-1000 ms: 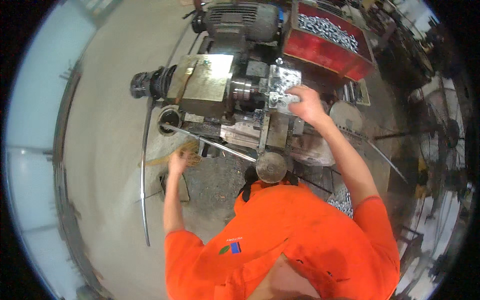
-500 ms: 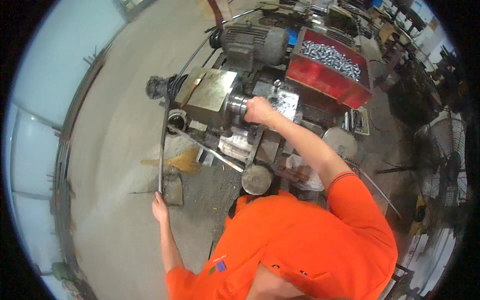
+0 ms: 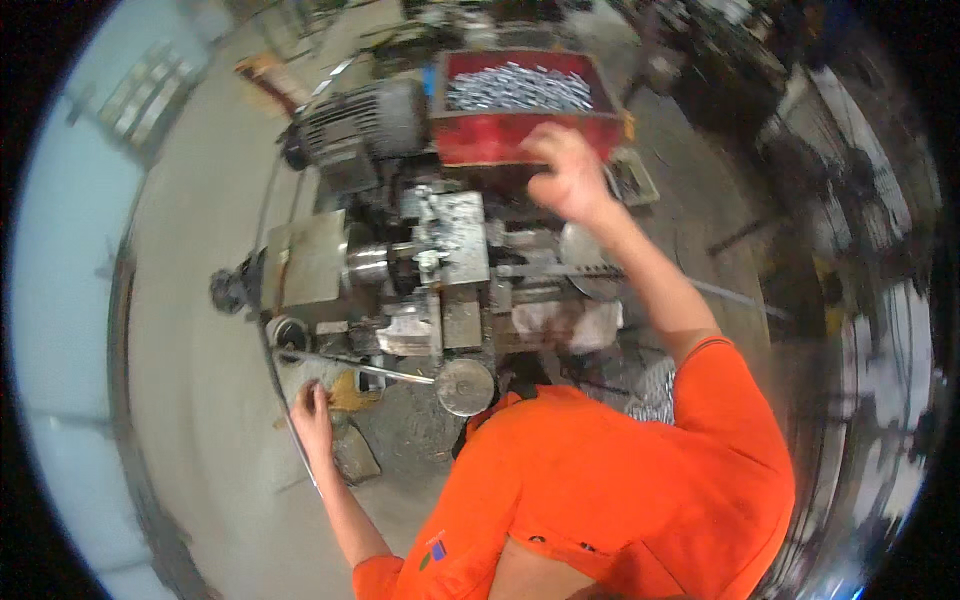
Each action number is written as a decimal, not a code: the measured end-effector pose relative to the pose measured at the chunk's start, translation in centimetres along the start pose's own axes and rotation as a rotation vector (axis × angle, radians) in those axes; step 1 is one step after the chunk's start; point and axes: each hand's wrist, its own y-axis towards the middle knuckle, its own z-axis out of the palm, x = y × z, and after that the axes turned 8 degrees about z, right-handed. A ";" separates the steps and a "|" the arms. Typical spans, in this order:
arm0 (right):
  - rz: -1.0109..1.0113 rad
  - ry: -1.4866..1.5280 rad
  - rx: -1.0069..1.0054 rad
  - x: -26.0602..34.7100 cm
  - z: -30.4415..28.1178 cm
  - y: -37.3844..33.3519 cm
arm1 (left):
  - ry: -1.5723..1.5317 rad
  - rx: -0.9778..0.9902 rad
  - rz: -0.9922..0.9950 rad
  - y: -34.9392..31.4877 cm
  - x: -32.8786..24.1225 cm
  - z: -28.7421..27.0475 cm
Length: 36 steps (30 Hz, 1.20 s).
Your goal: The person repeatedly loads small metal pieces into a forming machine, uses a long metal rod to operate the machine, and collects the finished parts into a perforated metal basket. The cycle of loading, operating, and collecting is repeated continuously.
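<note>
My right hand (image 3: 570,178) is lifted in front of the red box (image 3: 475,140), its fingers curved apart and blurred, with nothing visible in them. Small shiny metal pieces (image 3: 520,88) fill that box. My left hand (image 3: 312,418) is at the long lever rod (image 3: 268,355), thumb and fingers apart; whether it touches the rod is unclear. Between my hands stands a lathe-like machine, with a bright round spindle nose (image 3: 368,263) on its headstock (image 3: 308,258) and a chip-strewn tool slide (image 3: 462,235) to the right.
A grey electric motor (image 3: 365,125) sits behind the headstock. A round handwheel (image 3: 466,387) and a slanting metal bar (image 3: 385,372) are at the machine's near side. A straw broom head (image 3: 355,392) lies on the floor. A wire-mesh guard (image 3: 655,390) stands near my right side.
My right hand has left the spindle nose and moved right to the red box. My left hand has loosened its grip on the rod. The view has turned, shifting the machine leftward.
</note>
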 end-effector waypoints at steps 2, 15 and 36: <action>-0.018 0.181 0.102 -0.7 1.4 -7.1 | -0.086 0.211 0.065 3.0 0.2 4.7; 1.388 -0.358 0.571 -11.5 1.9 -58.3 | 0.719 0.444 0.173 4.0 8.2 14.2; 0.759 -0.765 0.810 -23.5 5.7 -56.5 | 0.454 0.693 0.256 3.5 1.1 11.7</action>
